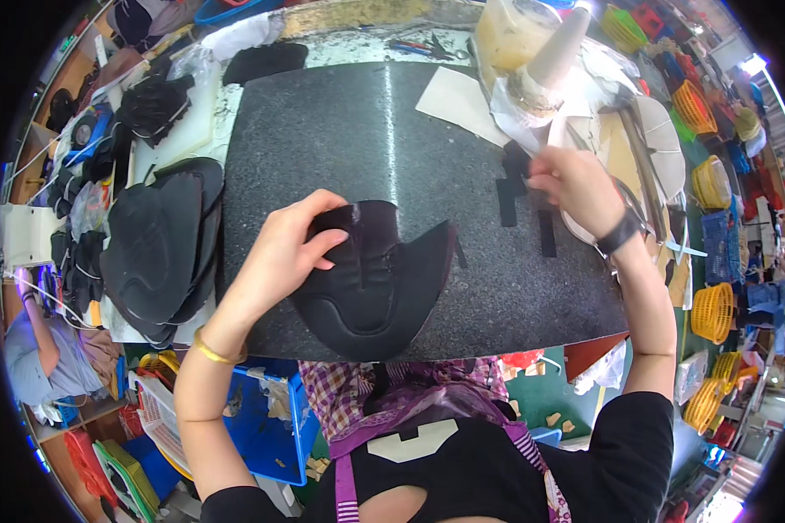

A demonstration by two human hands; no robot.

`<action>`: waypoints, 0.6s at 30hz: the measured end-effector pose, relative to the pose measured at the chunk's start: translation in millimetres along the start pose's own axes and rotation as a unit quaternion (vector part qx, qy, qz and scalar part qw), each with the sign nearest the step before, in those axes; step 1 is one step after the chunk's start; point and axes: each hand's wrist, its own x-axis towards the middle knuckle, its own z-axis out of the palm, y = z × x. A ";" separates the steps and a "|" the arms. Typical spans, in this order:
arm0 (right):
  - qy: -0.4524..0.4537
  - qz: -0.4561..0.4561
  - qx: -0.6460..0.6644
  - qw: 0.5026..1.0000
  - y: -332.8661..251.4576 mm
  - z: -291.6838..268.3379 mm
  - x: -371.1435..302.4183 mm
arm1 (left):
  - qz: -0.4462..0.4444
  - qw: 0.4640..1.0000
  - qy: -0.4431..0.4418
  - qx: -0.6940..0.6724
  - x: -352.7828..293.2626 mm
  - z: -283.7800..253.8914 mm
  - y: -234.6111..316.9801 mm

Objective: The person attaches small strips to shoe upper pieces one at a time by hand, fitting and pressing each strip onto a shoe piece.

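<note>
My left hand (292, 235) pinches the upper edge of a black shoe upper (366, 288), thumb on its face and fingers behind. The upper is a curved, stitched piece standing tilted at the near edge of the dark stone slab (314, 122). My right hand (580, 187) is raised at the slab's right side, its fingers closed together. A pale flat strip (557, 131) shows just above those fingertips; whether they hold it I cannot tell. Beside that hand, several short black strips (508, 202) lie on the slab.
Left of the slab is a stack of black uppers (153, 244). A pale cone (558, 52) and a yellowish tub (510, 35) stand at the back right near a white sheet (462, 103). Pliers (423, 48) lie behind. Below hangs a blue crate (270, 427). Another person (48, 349) sits far left.
</note>
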 end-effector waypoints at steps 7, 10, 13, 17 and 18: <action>-0.061 0.097 0.019 0.993 11.9 4.7 -36.2 | -0.049 0.994 -0.028 -0.097 -1.2 6.6 1.2; -0.101 0.057 0.014 0.993 17.3 5.9 -32.8 | -0.074 0.991 -0.085 -0.068 2.7 3.7 -8.9; -0.073 -0.029 -0.006 0.997 2.6 3.4 -28.0 | -0.085 0.987 -0.080 -0.106 -2.6 2.8 -4.3; -0.190 0.101 0.414 0.884 -49.9 3.7 -5.6 | -0.086 0.972 -0.072 -0.205 -2.2 8.0 -4.1; -0.240 0.116 0.408 0.873 -59.9 2.2 1.4 | -0.090 0.967 -0.088 -0.223 -1.2 8.1 -4.7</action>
